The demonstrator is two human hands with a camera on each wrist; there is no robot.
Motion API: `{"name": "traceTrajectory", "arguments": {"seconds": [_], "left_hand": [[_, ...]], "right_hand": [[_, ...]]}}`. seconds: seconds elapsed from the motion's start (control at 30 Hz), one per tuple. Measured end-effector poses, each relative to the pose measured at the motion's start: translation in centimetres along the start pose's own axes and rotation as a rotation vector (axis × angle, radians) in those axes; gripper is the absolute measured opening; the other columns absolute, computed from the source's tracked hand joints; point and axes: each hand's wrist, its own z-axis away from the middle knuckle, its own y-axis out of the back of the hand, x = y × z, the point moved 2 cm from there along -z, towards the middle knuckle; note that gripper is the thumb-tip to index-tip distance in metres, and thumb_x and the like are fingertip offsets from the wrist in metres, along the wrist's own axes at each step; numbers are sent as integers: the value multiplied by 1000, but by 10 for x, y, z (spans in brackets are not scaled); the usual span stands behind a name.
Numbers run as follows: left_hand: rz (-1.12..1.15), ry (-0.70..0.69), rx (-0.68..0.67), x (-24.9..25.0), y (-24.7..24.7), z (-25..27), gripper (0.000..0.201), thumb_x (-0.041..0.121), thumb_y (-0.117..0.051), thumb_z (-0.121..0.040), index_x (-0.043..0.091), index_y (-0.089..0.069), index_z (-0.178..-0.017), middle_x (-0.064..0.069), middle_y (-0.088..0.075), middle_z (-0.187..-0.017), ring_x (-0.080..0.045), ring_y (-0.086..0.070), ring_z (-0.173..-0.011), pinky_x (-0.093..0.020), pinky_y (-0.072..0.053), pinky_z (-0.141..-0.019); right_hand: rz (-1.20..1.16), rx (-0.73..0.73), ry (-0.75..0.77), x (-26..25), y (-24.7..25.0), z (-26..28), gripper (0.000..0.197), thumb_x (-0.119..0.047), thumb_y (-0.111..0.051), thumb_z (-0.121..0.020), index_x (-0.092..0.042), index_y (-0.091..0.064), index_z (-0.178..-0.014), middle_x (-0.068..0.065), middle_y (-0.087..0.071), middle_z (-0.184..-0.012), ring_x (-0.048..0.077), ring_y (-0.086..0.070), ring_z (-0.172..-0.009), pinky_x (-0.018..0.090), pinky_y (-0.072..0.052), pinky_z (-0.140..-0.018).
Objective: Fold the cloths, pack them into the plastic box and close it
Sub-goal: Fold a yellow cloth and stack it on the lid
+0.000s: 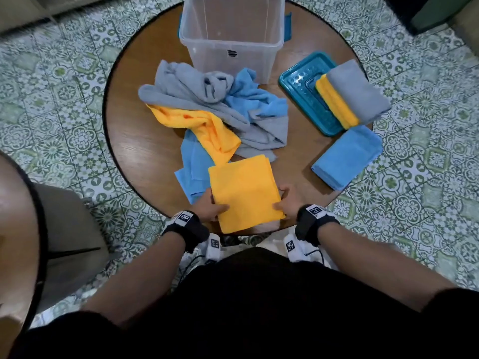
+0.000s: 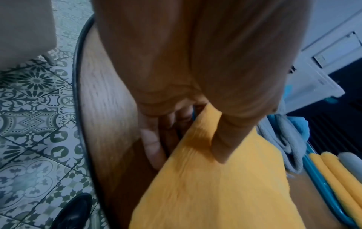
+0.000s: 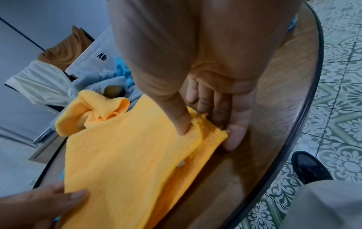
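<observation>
A folded yellow cloth lies at the near edge of the round wooden table. My left hand pinches its left edge, thumb on top and fingers beneath. On the other side my right hand pinches the right edge the same way. Behind it lies a loose heap: a grey cloth, a blue cloth, another yellow cloth. The clear plastic box stands open at the back. Its teal lid lies to the right.
A folded yellow and a folded grey cloth rest stacked on the lid. A folded blue cloth sits near the table's right edge. Another blue cloth lies partly under the folded yellow one. Patterned floor tiles surround the table; a chair stands left.
</observation>
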Motion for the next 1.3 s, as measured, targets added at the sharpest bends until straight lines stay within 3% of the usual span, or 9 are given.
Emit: {"name": "traceTrajectory", "arguments": {"seconds": [0.1, 0.23, 0.33, 0.5, 0.67, 0.93, 1.1, 1.2, 1.3], "left_hand": [[-101, -18, 108, -28, 1, -17, 99, 63, -74, -63, 21, -32, -143, -3, -53, -140, -28, -54, -124, -52, -51, -96], [-261, -133, 348, -21, 1, -4, 58, 44, -78, -78, 18, -41, -114, -1, -59, -103, -27, -61, -95, -45, -53, -82], [-286, -329, 537, -12, 9, 8, 43, 30, -78, -79, 18, -41, -95, 2, -52, -84, -21, -59, -79, -38, -50, -69], [-864, -682, 371, -6, 9, 13, 40, 3, -66, -72, 21, -60, -107, -2, -54, -118, -25, -48, -109, -48, -50, -82], [-1283, -541, 38, -13, -13, 12, 83, 14, -64, -77, 27, -28, -151, -1, -7, -163, -26, -8, -148, -49, -20, -116], [-894, -550, 43, -4, -17, -3, 57, 20, -57, -83, 23, -51, -140, -5, -32, -158, -26, -23, -144, -46, -30, -114], [-693, -557, 118, -4, -5, -10, 43, 49, -32, -102, 18, -57, -116, -10, -61, -116, -30, -52, -112, -36, -41, -96], [-680, -498, 130, 3, -5, -5, 44, 42, -47, -96, 17, -53, -132, -10, -56, -123, -26, -53, -113, -28, -38, -96], [-785, -473, 127, 10, -9, 0, 80, 44, -63, -73, 25, -38, -146, -10, -50, -134, -26, -47, -123, -33, -37, -103]], "right_hand": [[-11, 62, 28, -17, -3, 24, 56, -17, -75, -65, -15, -46, -114, 14, -61, -101, 26, -62, -83, 47, -56, -67], [-159, 51, 28, -22, 1, 47, 44, 5, -68, -80, -17, -36, -101, 10, -46, -84, 27, -54, -64, 31, -47, -41], [-134, -37, 112, -19, 3, 45, 35, 11, -65, -81, -15, -41, -81, 8, -41, -73, 22, -48, -54, 22, -42, -39], [-251, -150, -11, -8, 2, 43, 28, 9, -56, -87, -14, -71, -87, 7, -45, -79, 27, -53, -67, 27, -54, -53], [-413, -54, -135, 2, 7, 46, 19, 2, -58, -87, -5, -73, -96, 11, -55, -94, 27, -57, -74, 29, -57, -56], [-768, -127, -51, 6, 21, 65, 47, 17, -23, -83, 4, -59, -111, 15, -54, -101, 26, -58, -79, 33, -61, -68], [-767, -116, 2, 3, 25, 54, 36, 24, -44, -86, -3, -62, -103, 7, -73, -82, 17, -71, -75, 25, -60, -70], [-644, -63, 25, -8, 26, 47, 20, 11, -57, -89, -3, -61, -103, 4, -72, -77, 14, -69, -70, 19, -58, -62], [-535, 5, 48, -19, 26, 40, 10, -1, -60, -92, -6, -62, -101, 7, -67, -85, 15, -64, -75, 17, -55, -55]]}}
